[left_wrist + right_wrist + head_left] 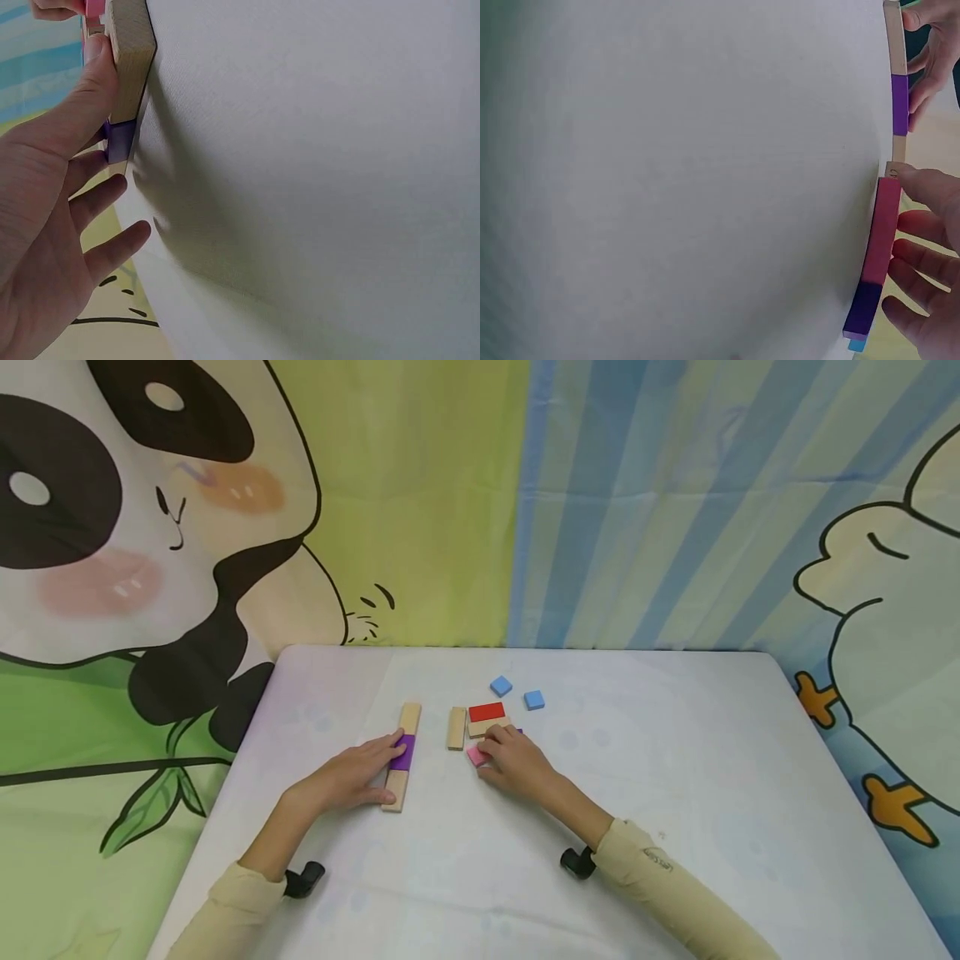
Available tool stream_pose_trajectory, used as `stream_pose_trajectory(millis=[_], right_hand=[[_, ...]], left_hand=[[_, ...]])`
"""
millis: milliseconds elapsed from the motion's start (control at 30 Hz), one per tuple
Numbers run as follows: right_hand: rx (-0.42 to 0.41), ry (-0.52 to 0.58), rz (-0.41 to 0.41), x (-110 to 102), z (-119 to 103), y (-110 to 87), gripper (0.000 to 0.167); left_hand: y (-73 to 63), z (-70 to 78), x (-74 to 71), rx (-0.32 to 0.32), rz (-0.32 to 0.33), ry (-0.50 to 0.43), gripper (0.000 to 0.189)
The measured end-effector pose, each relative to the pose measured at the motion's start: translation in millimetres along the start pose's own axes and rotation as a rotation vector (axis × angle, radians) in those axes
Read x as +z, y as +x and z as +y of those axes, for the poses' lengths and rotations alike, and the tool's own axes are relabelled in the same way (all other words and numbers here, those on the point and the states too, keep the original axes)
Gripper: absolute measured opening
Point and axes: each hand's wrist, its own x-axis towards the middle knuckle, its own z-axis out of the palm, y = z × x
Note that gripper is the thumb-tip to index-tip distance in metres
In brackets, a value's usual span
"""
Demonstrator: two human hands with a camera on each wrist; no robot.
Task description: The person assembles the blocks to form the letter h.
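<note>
The pink block (476, 757) can be judged light, stiff and fairly smooth, best taken by its long sides. It is partly covered by the right hand (521, 764) on the worktop (450, 885); whether it is pinched by that grip cannot be told. The left hand (352, 777) is laid spread, its fingers rested on a purple block (403, 755), its thumb against the nearer wooden block (396, 783).
</note>
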Motion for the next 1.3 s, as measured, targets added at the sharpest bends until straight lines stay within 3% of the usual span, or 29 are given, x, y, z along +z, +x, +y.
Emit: stream_pose_trajectory(millis=[267, 400, 567, 1033, 1300], right_hand=[[-0.043, 0.060, 0.043, 2.0, 1.7, -4.1, 0.030], [-0.004, 0.045, 0.078, 1.1, 1.5, -5.1, 0.032], [0.061, -0.054, 0.110, 1.9, 1.4, -6.4, 0.045], [0.102, -0.150, 0.061, -2.9, 0.9, -6.7, 0.044], [0.052, -0.111, 0.084, -3.5, 3.7, -5.6, 0.048]], left_hand=[[-1.8, -0.8, 1.7, -0.018, -0.012, -0.012, 0.085], [-1.7, 0.2, 1.3, -0.011, -0.009, -0.019, 0.086], [-1.6, 0.7, 1.2, 0.002, -0.002, -0.012, 0.086], [-1.4, 4.0, -3.0, -0.006, -0.018, -0.021, 0.087], [-0.5, 3.4, -3.2, -0.014, -0.019, -0.027, 0.090]])
